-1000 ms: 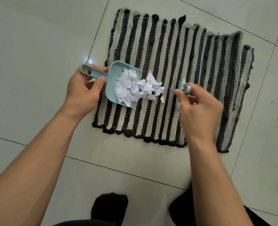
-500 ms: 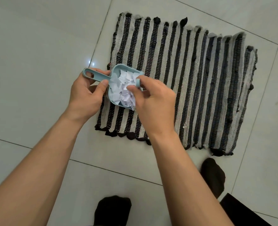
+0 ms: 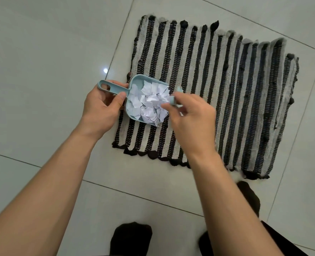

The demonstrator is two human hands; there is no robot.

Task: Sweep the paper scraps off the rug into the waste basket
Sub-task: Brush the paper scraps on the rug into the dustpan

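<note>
Since half a second ago my right hand (image 3: 191, 115) has drawn back from over the scoop to its right edge. Left of centre: my left hand (image 3: 101, 106), fingers and thumb curled round the handle of the pale blue dustpan (image 3: 116, 89). Centre: paper scraps (image 3: 149, 102) heaped inside the pan, which sits on the striped rug's (image 3: 227, 93) left edge. Just right of the pan: right hand pinching a small blue brush (image 3: 173, 99), mostly hidden. Lower frame: two dark socked feet (image 3: 130, 237) on tiled floor (image 3: 42, 52).

Pale glossy floor tiles (image 3: 42, 43) with thin grout lines, one bright glint (image 3: 105, 70) (a reflected light); two dark socked feet (image 3: 130, 237) below.
</note>
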